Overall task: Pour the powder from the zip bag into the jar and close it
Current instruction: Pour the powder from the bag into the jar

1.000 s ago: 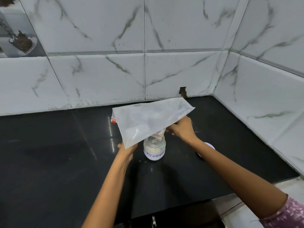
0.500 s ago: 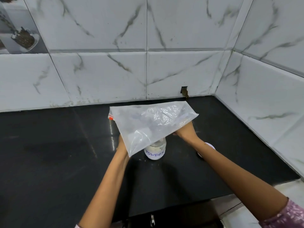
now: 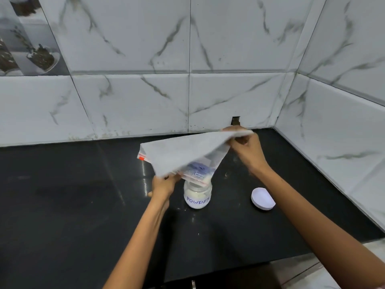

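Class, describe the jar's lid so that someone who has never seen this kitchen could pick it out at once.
Start at the black countertop in the tiled corner and find the jar marked POWDER under the zip bag. To the jar's right, apart from it, the lid lies alone. It is the only small white round cap there, and neither hand touches it.

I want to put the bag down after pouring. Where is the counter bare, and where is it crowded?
The widest bare counter lies left of the left hand, up to the back wall. Another bare patch lies in front of the jar, between the two forearms. It is crowded around the jar: the bag hangs over it, the right hand holds the bag's far corner, and the lid lies to its right.
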`<state>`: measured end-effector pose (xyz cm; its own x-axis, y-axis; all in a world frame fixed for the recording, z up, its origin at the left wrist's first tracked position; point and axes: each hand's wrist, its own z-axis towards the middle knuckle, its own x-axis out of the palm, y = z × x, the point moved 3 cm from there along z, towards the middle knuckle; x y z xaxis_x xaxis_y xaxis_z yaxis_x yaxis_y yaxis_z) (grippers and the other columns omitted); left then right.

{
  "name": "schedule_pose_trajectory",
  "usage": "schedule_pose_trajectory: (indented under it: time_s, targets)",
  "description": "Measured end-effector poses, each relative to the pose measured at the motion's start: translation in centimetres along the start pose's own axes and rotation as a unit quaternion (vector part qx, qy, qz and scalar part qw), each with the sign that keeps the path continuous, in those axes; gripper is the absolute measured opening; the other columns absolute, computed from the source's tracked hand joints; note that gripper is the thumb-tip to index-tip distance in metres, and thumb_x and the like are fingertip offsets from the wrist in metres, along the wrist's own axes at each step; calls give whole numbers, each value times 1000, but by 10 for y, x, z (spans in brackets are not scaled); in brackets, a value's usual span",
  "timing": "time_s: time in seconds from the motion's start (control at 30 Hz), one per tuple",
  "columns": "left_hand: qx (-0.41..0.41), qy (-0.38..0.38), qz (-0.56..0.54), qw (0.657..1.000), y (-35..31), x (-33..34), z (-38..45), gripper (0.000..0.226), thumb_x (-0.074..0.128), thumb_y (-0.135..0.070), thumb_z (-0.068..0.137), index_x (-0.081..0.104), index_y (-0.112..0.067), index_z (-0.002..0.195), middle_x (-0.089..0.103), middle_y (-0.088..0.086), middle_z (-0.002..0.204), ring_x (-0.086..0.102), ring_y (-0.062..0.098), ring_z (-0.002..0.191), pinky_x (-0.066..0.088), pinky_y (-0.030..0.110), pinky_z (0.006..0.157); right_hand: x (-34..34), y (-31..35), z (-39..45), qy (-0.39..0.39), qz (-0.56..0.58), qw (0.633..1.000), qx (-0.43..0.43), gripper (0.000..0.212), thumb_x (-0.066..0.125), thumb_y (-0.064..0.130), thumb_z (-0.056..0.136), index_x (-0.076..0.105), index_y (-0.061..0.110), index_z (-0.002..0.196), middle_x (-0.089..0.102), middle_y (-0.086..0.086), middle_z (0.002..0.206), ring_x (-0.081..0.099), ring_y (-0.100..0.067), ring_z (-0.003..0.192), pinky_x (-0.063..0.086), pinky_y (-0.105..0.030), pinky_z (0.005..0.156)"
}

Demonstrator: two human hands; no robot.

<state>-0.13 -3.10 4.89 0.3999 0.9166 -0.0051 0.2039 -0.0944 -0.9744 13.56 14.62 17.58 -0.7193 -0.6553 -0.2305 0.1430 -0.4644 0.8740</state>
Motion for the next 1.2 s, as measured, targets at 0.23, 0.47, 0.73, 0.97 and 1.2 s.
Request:
schedule_pose_trajectory:
  time_s: [0.23,0.47,0.73,0.97,1.2]
  targets:
    - [77,7,-30,997,0,-5,-7,20,77,-20,78,69,-3,71,68,5,71,58,10,69,45,30,79,-10,15,26,-22,-87,995,51,64,65,37,87,37,-10,55,32,-13,56,29,-21,54,22,-31,57]
    - [99,72,-84,989,7,-4,-4,16,68,-15,86,68,0,90,75,4,88,68,4,86,48,13,77,-23,16,36,60,40,980,188,12,72,22,82,68,11,80,69,-4,68,65,-7,48,56,-19,50]
    - [133,149,-64,978,6,1,-2,25,54,-19,96,58,-7,117,67,5,120,59,10,115,41,27,102,-18,16,34,39,87,980,176,30,66,20,88,64,-5,104,70,-14,82,72,-14,61,58,-22,56]
    - [146,154,-54,976,7,4,-1,36,50,-26,97,48,-16,132,60,-7,129,54,1,120,39,26,103,-10,18,25,44,74,991,106,20,62,20,91,67,1,92,71,-18,87,74,-20,73,58,-21,66]
    - [177,157,-102,966,2,6,-3,31,64,-17,89,59,-10,119,74,5,106,68,15,105,52,19,88,-9,27,27,62,77,992,75,20,57,17,94,66,-1,93,71,-12,84,73,-19,75,60,-24,73]
